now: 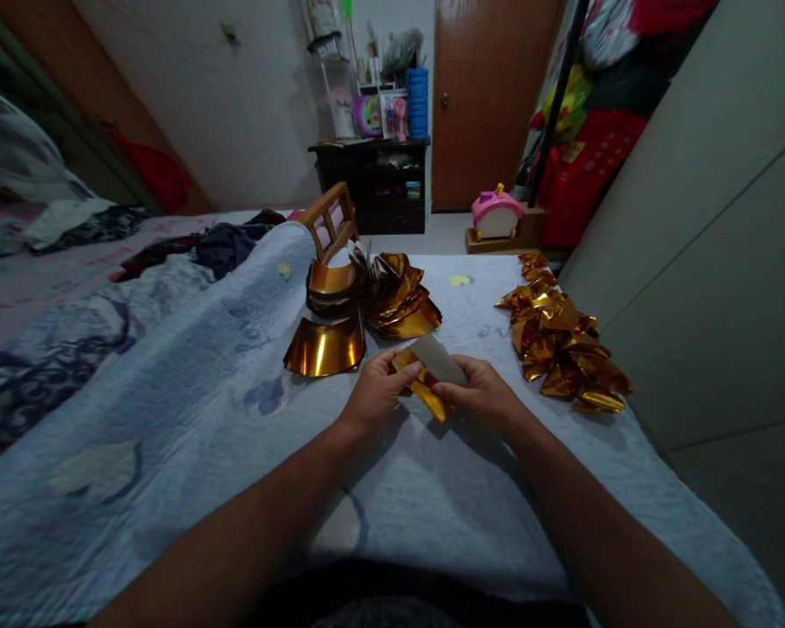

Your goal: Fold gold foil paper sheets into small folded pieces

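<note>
Between my two hands is a partly folded sheet of gold foil paper (440,359), its pale back turned up on one side and shiny gold on the other. My left hand (380,385) pinches its left part, thumb on top. On the right edge, my right hand (481,392) grips it with the thumb across the gold strip. Just beyond my left hand lie flat curved gold sheets (325,347) and a fanned stack of them (402,301). Off to the right is a heap of folded gold pieces (556,336).
A pale blue quilt (235,488) covers the surface under my hands, bunched on the left. Behind it stand a small wooden frame (333,218), a pink toy clock (497,214) and a dark cabinet (372,187). Along the right runs a pale cabinet wall (713,262).
</note>
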`<act>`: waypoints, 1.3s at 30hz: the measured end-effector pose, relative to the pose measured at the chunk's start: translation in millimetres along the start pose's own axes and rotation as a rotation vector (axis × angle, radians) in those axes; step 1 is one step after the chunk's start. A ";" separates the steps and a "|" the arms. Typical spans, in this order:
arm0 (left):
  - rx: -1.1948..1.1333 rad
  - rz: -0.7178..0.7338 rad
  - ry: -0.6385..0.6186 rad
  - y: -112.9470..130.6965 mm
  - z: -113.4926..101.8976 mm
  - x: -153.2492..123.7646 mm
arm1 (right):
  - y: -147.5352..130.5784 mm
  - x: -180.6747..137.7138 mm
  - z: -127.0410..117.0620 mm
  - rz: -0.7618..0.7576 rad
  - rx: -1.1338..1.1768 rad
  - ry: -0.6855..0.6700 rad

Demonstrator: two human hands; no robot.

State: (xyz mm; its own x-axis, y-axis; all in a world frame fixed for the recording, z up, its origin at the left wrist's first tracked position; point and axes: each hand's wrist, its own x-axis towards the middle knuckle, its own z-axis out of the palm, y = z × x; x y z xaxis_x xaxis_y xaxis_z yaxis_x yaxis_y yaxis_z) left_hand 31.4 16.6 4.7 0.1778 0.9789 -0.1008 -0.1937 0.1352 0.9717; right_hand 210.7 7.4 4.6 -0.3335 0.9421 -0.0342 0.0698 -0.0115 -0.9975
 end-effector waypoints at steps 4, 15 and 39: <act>-0.006 0.031 0.073 -2.8 0.4 1.9 | -1.1 -0.2 -0.7 0.003 -0.040 0.028; -0.004 0.019 0.132 -8.7 -2.2 9.7 | -15.7 -12.1 -12.5 -0.454 -0.664 0.129; 0.572 0.204 0.131 -11.1 -8.9 17.4 | -4.8 -5.7 9.3 -0.393 -1.226 -0.145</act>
State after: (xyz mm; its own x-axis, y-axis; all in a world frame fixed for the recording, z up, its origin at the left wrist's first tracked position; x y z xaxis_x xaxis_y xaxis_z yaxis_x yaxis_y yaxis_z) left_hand 28.1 33.5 -9.7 0.0648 0.9919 0.1088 0.3427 -0.1245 0.9312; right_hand 203.5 -1.0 9.0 -0.6209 0.7668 0.1627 0.7295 0.6412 -0.2381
